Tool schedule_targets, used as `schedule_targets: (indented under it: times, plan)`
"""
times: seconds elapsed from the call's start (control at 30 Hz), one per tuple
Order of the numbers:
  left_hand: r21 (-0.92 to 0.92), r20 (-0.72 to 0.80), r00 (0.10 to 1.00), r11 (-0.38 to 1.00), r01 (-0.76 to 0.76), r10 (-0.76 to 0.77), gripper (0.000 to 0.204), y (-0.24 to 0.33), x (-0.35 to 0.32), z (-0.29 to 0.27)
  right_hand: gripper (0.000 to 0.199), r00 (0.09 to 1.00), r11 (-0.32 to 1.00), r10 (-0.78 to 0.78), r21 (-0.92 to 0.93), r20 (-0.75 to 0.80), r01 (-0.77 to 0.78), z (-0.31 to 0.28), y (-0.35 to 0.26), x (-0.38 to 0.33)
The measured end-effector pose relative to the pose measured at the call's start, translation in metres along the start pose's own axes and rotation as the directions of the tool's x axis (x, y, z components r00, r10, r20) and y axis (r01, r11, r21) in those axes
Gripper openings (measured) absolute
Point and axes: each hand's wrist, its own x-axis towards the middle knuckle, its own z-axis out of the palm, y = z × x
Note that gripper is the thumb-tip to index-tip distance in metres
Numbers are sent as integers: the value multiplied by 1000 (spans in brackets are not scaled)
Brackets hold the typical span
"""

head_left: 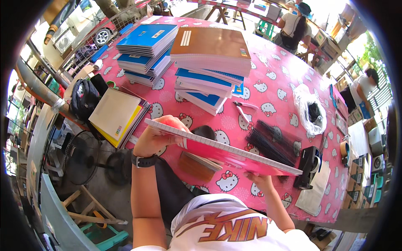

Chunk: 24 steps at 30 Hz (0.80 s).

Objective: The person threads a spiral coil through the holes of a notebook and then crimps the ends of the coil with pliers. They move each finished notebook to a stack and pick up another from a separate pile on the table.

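My left hand (161, 136), a watch on its wrist, is closed on one end of a red-covered notebook (234, 154). The notebook is tilted nearly edge-on above the table, its white page edge marked by a row of small notches or holes. Under its other end, my right hand (260, 180) grips the lower edge, its fingers partly hidden. Below the notebook lies a brown wooden block (196, 166). Just beyond are black plastic binding coils (272, 142) and pliers with pink handles (245, 112). A black tape dispenser (307, 167) stands at the notebook's right end.
Tall stacks of brown-covered notebooks (213, 44) and blue-covered notebooks (146, 35) stand at the back of the pink table (228, 196). More notebooks (115, 111) lie left. A plastic bag (310, 111) sits right. A floor fan (83, 157) stands left; two people are beyond the table.
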Motion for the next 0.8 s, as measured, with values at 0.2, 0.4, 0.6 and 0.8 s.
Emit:
schedule_targets:
  times: [0.2,0.4,0.6,0.8]
  plan:
    - [158,-132,979,971,178,-158,16,-15,5,-7,20,972,869,-235,-452,-14,203,27,18,3]
    - [237,-166,981,962,133,-95,14,-22,-5,-13,13,979,888,-203,-416,33,198,24,32,-1]
    - [156,-397,911,970,187,-112,27,-54,-33,-21,19,981,769,-36,-621,192,150,30,36,5]
    - [204,-749,636,978,-43,184,39,-73,-38,-13,29,960,452,-269,-891,-83,50,-42,44,43]
